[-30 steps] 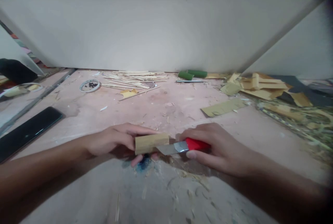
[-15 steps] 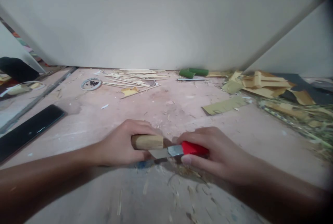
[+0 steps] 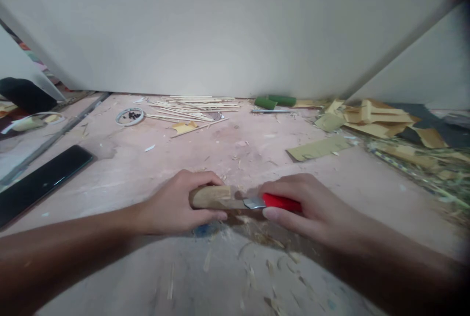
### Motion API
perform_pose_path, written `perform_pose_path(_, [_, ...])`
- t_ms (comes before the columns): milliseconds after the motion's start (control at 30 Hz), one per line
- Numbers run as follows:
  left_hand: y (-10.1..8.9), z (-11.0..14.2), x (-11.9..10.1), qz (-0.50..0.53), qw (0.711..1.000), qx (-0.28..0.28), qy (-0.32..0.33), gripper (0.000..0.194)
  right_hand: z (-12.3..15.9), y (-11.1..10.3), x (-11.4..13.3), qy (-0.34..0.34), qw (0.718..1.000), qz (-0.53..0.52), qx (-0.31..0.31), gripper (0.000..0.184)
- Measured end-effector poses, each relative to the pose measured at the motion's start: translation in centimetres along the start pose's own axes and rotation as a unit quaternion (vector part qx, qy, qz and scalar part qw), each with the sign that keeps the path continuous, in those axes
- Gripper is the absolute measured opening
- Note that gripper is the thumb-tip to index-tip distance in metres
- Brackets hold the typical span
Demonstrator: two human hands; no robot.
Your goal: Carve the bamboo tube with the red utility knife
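Observation:
My left hand is wrapped round a short light-brown piece of bamboo or wood, whose cut end points right. In my right hand is a utility knife with a red handle and a metal tip. Its blade points left and lies against the near side of the piece, close to my left thumb. Pale shavings are scattered on the pinkish work surface below and to the right of both hands.
A black phone lies at left. Farther back are a white ring with dark bits, thin sticks, and green tubes by a white panel. Sandpaper-like strip, folded brown paper and plant scraps sit at right.
The knife has shifted slightly right and up, and its blade now lies against the piece's near side. My left hand has turned the piece a little; its thumb is more extended.

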State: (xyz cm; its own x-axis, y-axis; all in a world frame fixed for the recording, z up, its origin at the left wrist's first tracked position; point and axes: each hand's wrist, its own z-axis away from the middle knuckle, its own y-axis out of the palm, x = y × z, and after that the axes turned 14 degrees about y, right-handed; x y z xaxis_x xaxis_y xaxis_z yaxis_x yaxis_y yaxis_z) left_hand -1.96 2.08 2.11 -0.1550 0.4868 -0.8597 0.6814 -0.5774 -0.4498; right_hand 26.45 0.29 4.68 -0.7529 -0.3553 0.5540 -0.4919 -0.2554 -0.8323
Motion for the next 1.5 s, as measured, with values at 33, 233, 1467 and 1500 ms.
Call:
perform_pose_path(33, [0.0, 0.0, 0.0, 0.003, 1.000, 0.000, 0.002, 0.025, 0.0, 0.0, 0.1, -0.002, 1.000, 0.003, 0.005, 0.040])
perform_pose_path(233, [0.1, 0.1, 0.2, 0.021, 1.000, -0.001, -0.005, 0.020, 0.2, 0.1, 0.4, -0.003, 1.000, 0.021, 0.014, 0.035])
perform_pose_path(1467, [0.6, 0.3, 0.5, -0.035, 0.999, 0.012, -0.009, 0.017, 0.2, 3.4, -1.0, -0.083, 0.994, 0.063, -0.032, 0.044])
perform_pose_path(1500, [0.6, 0.4, 0.6, -0.037, 0.999, 0.015, -0.008, 0.018, 0.2, 3.5, -0.9, -0.083, 0.994, 0.067, -0.032, 0.044])
